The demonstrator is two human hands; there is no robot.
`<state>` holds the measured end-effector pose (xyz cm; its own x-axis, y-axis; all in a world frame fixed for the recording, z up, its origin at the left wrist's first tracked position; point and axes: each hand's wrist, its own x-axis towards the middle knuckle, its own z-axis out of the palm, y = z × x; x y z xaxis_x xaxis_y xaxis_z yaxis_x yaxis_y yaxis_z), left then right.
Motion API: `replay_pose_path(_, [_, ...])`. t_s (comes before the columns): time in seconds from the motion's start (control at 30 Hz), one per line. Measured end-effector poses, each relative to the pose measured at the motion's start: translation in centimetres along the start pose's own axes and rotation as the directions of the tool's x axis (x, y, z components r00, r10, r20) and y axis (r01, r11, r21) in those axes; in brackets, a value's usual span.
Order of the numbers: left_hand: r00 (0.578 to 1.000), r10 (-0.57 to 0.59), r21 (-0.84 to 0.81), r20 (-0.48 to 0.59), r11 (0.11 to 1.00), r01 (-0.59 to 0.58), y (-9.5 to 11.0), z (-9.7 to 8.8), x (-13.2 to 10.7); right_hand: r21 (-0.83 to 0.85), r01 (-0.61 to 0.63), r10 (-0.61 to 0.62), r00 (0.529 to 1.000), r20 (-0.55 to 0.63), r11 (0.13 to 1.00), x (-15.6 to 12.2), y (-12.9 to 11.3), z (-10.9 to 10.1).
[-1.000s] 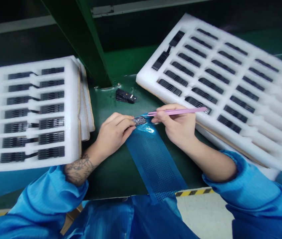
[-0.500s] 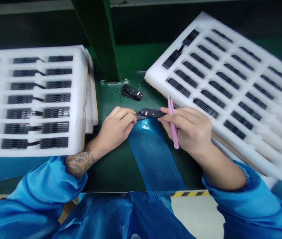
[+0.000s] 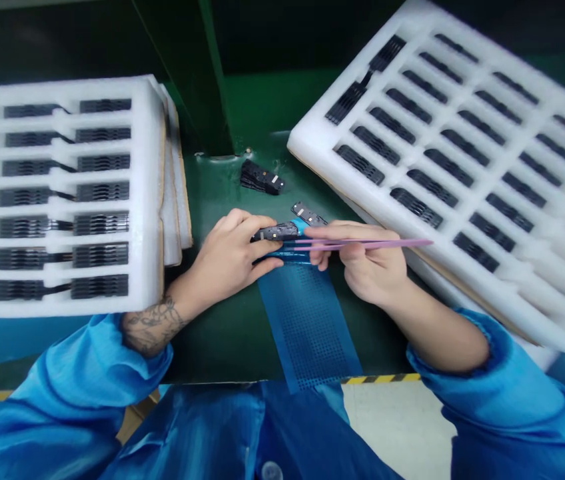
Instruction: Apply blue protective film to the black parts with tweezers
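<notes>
My left hand (image 3: 235, 257) is closed, its thumb and fingers pinching a small black part (image 3: 276, 232) at the middle of the bench. A pair of pink tweezers (image 3: 387, 243) lies in my right hand (image 3: 370, 263), tips pointing left toward that part. A second black part (image 3: 308, 215) lies just beyond my right fingertips; whether they touch it I cannot tell. Under both hands a blue perforated sheet (image 3: 312, 327) runs toward the front edge. A small stack of black parts (image 3: 262, 179) sits farther back on the green surface.
At the left, stacked white foam trays (image 3: 147, 200) hold rows of black parts. Another white foam tray (image 3: 307, 143) stands tilted at the right, its near-right slots without parts. A green post (image 3: 192, 73) rises at the back. Yellow-black tape (image 3: 382, 379) marks the front edge.
The black part between my hands is now in the left hand alone, with another lying beyond the right fingers. My right hand has turned the tweezers from upright to level, tips leftward.
</notes>
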<state>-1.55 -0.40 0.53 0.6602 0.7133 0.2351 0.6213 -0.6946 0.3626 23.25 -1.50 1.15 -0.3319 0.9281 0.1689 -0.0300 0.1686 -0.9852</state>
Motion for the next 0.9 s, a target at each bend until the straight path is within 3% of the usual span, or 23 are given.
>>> replay_pose_path(0.13, [1.0, 0.013, 0.02, -0.017, 1.0, -0.012, 0.1, 0.2, 0.1, 0.013, -0.189, 0.189, 0.982, -0.02, 0.982, 0.6, -0.3, -0.1])
replay_pose_path(0.2, [0.999, 0.017, 0.03, -0.029, 0.999, -0.016, 0.2, 0.2, 0.1, -0.023, -0.226, 0.227, 0.974, 0.01, 0.974, 0.7, -0.4, -0.1])
replay_pose_path(0.37, [0.998, 0.035, 0.047, -0.047, 0.998, -0.033, 0.1, 0.4, 0.0, -0.121, -0.106, 0.105, 0.994, -0.012, 0.987, 0.9, 0.1, 0.3])
replay_pose_path(0.53, [0.997, 0.051, 0.072, -0.054, 0.996, -0.048, 0.1, 0.5, -0.1, -0.18, -0.143, 0.127, 0.987, -0.095, 0.973, 0.6, 0.7, 0.7])
replay_pose_path(0.9, [0.995, 0.059, 0.078, -0.08, 0.996, -0.052, 0.1, 0.6, -0.1, -0.255, -0.055, 0.043, 0.998, -0.053, 0.965, 0.8, 0.7, 0.7])
